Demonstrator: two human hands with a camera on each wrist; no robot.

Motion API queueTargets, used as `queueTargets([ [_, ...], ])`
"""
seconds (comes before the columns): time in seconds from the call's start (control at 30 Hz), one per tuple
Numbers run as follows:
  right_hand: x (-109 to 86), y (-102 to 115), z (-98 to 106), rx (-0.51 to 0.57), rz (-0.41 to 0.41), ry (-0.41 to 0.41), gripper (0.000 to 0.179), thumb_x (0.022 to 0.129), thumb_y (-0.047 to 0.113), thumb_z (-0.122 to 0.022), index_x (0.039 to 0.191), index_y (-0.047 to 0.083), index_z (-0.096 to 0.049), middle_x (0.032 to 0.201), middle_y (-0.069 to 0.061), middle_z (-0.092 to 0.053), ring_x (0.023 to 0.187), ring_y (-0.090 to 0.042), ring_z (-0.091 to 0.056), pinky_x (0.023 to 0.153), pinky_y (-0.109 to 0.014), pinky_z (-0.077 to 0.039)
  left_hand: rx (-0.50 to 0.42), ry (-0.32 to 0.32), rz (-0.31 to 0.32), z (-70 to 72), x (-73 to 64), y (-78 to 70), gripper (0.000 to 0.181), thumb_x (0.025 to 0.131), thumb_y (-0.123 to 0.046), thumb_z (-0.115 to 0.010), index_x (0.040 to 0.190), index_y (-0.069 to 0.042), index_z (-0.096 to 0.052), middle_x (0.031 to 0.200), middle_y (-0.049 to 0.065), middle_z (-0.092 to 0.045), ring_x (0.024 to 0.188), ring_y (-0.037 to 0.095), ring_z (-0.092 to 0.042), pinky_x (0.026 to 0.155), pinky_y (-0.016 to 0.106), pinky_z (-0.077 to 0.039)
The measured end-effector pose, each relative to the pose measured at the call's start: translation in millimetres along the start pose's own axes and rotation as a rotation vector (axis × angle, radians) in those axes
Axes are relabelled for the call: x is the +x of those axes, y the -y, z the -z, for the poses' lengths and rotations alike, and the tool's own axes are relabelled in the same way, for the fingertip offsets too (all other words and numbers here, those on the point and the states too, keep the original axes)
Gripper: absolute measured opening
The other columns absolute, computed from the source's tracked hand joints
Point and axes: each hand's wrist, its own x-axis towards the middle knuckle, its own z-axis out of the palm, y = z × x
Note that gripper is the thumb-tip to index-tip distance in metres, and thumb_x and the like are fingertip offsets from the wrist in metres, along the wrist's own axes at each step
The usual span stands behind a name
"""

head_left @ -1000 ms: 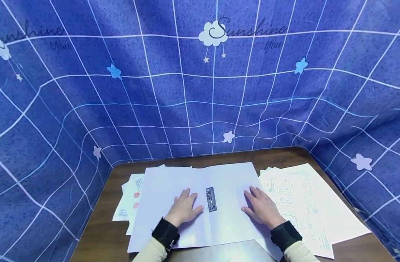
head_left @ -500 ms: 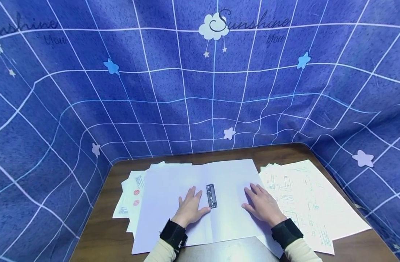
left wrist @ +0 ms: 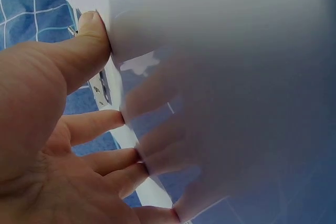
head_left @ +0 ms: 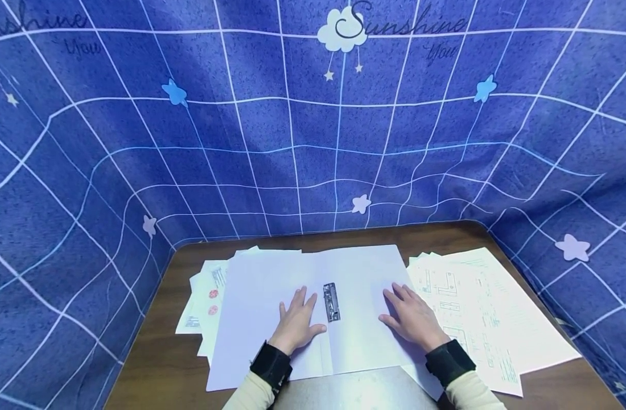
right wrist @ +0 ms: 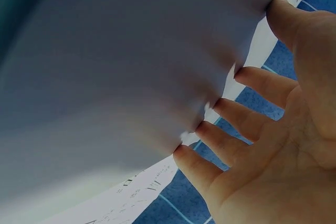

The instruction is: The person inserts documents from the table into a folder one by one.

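A white clip folder (head_left: 361, 273) lies spread open on the table, with a dark metal clip (head_left: 331, 302) near its fold. My left hand (head_left: 295, 326) rests on the left half, fingers spread, the thumb pointing toward the clip's lower end. On the right half lies my right hand (head_left: 412, 318), its fingers extended near the outer edge. In the left wrist view, the fingertips of the left hand (left wrist: 63, 145) touch the folder's glossy surface. The right wrist view shows the right hand (right wrist: 262, 135) with its fingertips pressing on the same smooth cover.
Printed sheets with red stamps (head_left: 206, 307) stick out from under the folder at the left. More sheets with line drawings (head_left: 472, 307) lie fanned out at the right, partly beneath the right forearm. A blue patterned curtain (head_left: 272, 125) surrounds the brown table (head_left: 154, 347).
My left hand has slid a little to the right, closer to the clip, and the folder's left half has shifted slightly with it. The right hand stays in place. The head view has tilted slightly downward.
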Motion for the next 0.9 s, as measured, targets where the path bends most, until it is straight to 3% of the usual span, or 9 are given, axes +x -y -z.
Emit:
queueTargets([
  [0.27,0.7,2.3,0.1,0.012,0.015,-0.010,0.066,0.091,0.042,-0.077,0.139,0.000,-0.061,0.147,-0.028,-0.053,0.137,-0.050,-0.046,0.111,-0.062,-0.038,-0.034,-0.037,0.028,-0.6,5.9,-2.0,0.069,0.090,-0.042,-0.077,0.140,0.003,-0.059,0.156,0.033,-0.038,0.147,0.048,-0.032,0.105,0.084,-0.019],
  [0.6,-1.2,2.3,-1.2,0.002,0.022,-0.025,0.066,0.092,0.042,-0.076,0.139,-0.001,-0.061,0.147,-0.028,-0.053,0.137,-0.050,-0.047,0.112,-0.060,-0.038,-0.047,-0.108,0.049,-5.4,8.7,-6.3,0.071,0.084,-0.045,-0.082,0.133,0.004,-0.064,0.150,0.033,-0.045,0.143,0.048,-0.037,0.101,0.086,-0.021],
  [0.9,-1.0,1.4,0.0,-0.001,-0.008,-0.001,0.065,0.093,0.042,-0.075,0.140,0.000,-0.060,0.149,-0.028,-0.051,0.139,-0.050,-0.045,0.113,-0.061,-0.036,0.011,-0.173,0.072,-13.1,13.8,-12.1,0.073,0.077,-0.045,-0.087,0.129,0.002,-0.066,0.145,0.030,-0.049,0.140,0.046,-0.041,0.098,0.087,-0.024],
])
